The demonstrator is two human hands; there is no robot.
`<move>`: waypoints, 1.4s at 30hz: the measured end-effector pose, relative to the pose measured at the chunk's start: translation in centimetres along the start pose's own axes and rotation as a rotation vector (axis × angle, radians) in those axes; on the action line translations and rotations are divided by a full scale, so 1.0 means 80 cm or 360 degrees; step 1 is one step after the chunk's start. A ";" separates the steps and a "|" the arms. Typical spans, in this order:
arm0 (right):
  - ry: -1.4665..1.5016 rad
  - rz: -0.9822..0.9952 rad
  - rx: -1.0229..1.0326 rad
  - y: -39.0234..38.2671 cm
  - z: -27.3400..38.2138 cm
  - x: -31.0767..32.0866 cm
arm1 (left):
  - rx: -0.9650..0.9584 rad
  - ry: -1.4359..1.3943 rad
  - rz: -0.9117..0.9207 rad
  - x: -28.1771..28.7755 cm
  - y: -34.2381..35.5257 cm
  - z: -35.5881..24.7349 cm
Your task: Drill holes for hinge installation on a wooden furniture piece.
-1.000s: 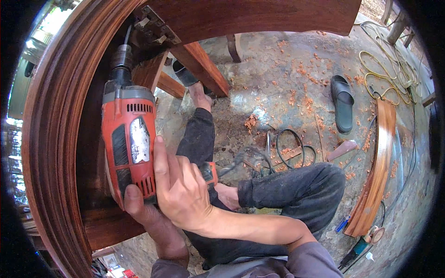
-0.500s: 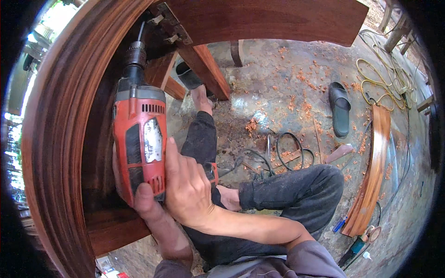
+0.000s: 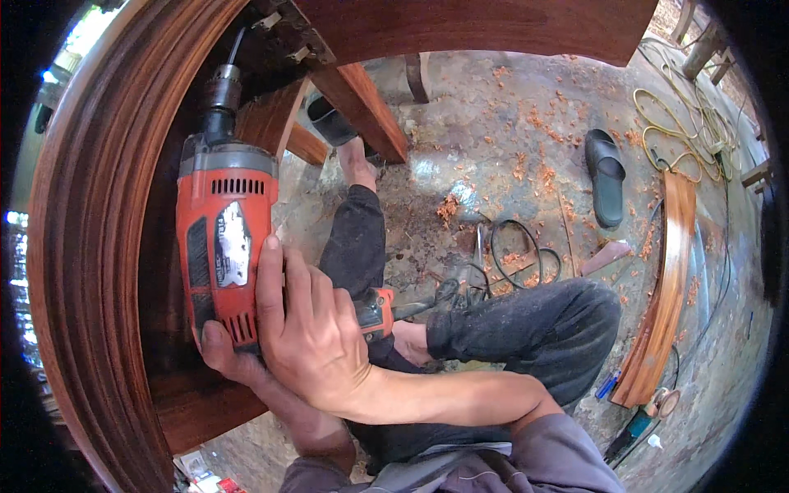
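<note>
A red and black corded drill (image 3: 234, 238) lies along the inside of a curved, moulded dark wood piece (image 3: 99, 246), its long bit pointing up beside a metal bracket (image 3: 308, 49) in the upper corner. My right hand (image 3: 312, 329) grips the drill by its handle, index finger stretched along the red body. My left hand (image 3: 234, 353) holds the rear of the body from beneath, thumb on top, its other fingers hidden. Whether the bit touches wood is hard to tell.
My bare foot (image 3: 357, 160) is by a wooden leg (image 3: 370, 123) and dark sandal (image 3: 329, 119). Another sandal (image 3: 608, 181), coiled yellow cord (image 3: 674, 123), a polished moulding (image 3: 666, 271), an angle grinder (image 3: 637, 427) and wood shavings lie on the concrete floor.
The drill and both hands shifted slightly right, then back left and up, staying in my grip. The view of the furniture and floor shifted a little too.
</note>
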State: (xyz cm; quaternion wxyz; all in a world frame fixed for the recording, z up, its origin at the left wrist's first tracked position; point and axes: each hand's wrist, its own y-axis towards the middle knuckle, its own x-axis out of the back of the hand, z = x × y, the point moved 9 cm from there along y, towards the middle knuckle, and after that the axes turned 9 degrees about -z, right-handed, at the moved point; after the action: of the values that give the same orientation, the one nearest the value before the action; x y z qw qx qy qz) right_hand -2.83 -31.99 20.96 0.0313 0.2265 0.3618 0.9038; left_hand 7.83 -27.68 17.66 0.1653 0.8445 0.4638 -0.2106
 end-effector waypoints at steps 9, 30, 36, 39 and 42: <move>0.0141 0.0248 -0.0045 -0.009 -0.002 -0.013 | 0.0001 0.0210 0.0122 0.000 0.004 -0.005; 0.0213 0.0086 -0.0086 -0.008 -0.012 -0.016 | -0.0282 0.0581 0.0473 -0.018 0.025 -0.022; 0.0486 0.0168 -0.0225 -0.005 -0.016 -0.007 | -0.0080 0.0800 0.0340 -0.004 -0.001 -0.035; 0.0482 0.0174 -0.0320 -0.005 -0.013 -0.001 | -0.0197 0.1034 0.0643 0.000 -0.055 -0.076; 0.0402 0.0355 -0.0435 -0.009 -0.008 -0.003 | -0.0412 0.1305 0.0566 0.044 -0.115 -0.138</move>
State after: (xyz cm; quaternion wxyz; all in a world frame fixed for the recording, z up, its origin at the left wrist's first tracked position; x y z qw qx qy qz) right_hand -2.93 -31.92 19.99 -0.0840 0.1438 0.2097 0.9635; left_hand 3.89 -15.17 24.52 0.1059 0.8969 0.3613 0.2320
